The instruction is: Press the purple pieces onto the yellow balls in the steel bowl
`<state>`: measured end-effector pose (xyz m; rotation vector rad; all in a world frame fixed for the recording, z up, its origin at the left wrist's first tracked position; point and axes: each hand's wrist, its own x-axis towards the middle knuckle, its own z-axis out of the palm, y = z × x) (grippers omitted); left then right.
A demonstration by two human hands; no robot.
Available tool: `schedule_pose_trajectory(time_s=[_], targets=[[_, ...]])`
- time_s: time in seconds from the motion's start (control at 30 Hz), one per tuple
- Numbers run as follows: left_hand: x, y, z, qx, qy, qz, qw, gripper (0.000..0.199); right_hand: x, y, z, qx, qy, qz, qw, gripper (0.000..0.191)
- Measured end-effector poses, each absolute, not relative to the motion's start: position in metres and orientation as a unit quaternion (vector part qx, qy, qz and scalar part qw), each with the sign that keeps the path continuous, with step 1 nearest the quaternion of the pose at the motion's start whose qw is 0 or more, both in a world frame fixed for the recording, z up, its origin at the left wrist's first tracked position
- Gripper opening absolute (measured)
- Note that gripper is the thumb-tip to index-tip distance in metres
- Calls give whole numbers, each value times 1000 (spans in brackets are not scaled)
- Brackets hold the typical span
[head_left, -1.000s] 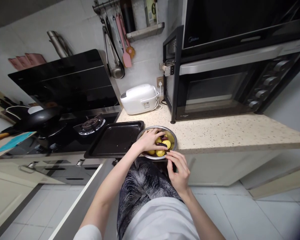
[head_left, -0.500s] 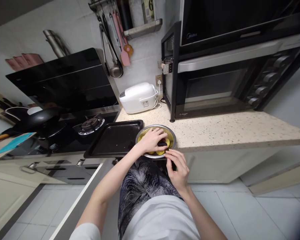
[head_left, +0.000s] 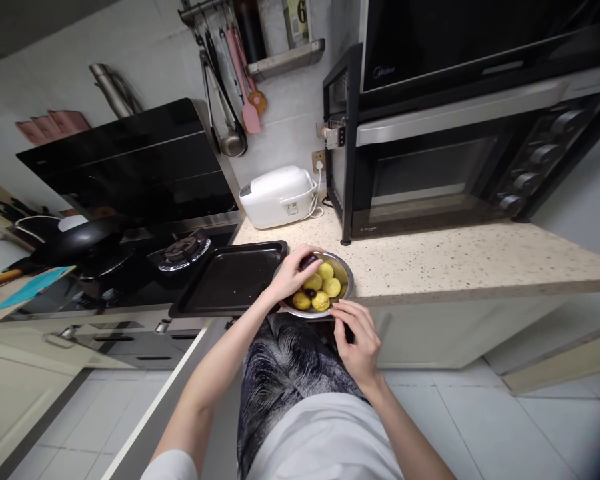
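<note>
Here | left fingers [head_left: 307, 272] grasping dark piece [head_left: 309, 261] | right fingers [head_left: 351, 315] at bowl rim [head_left: 353, 277], grip unclear

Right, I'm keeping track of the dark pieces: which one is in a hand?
The upper dark piece, in the left hand; the lower one sits among the yellow pieces in the bowl.

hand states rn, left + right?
Left hand: closed on a dark purple item over the bowl.
Right hand: fingers curled at the bowl's near rim; can't tell if it grips.
</note>
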<state>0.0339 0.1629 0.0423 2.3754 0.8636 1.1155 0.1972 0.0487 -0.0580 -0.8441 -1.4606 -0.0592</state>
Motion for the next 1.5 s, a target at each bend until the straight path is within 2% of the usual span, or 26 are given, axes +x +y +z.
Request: schedule_pose_trajectory(time_s=[0.07, 0.13, 0.33, 0.5, 0.73, 1.07, 1.17, 1.27, 1.37, 1.5], targets=[[22, 164, 48, 814, 340, 433, 185, 20, 199, 51, -56, -379, -649, -21, 660, 25], [7, 163, 55, 816, 362, 416, 175, 21, 201, 55, -51, -398, -655, -21, 642, 21], [-29, 148, 67, 898, 368, 205, 130, 21, 209, 83, -21, -463, -715, 5, 523, 14], [-35, 142, 65, 913, 370, 138, 100, 20, 204, 100, -6, -473, -764, 16, 438, 5], [-28, 140, 67, 916, 386, 95, 50, 28, 189, 102, -2, -483, -777, 3, 403, 16], [4, 132, 82, 887, 456, -67, -42, 42, 190, 97, 5, -501, -784, 48, 364, 13], [4, 129, 82, 881, 466, -67, -51, 40, 191, 96, 7, -505, -781, 62, 363, 11], [-2, 130, 80, 883, 469, -33, -14, 34, 191, 95, 7, -498, -779, 71, 375, 10], [-8, 132, 75, 876, 480, 28, 31, 21, 191, 96, 6, -490, -774, 76, 394, 9], [-18, 132, 67, 856, 489, 139, 90, 19, 187, 96, 10, -484, -762, 78, 423, 9]])
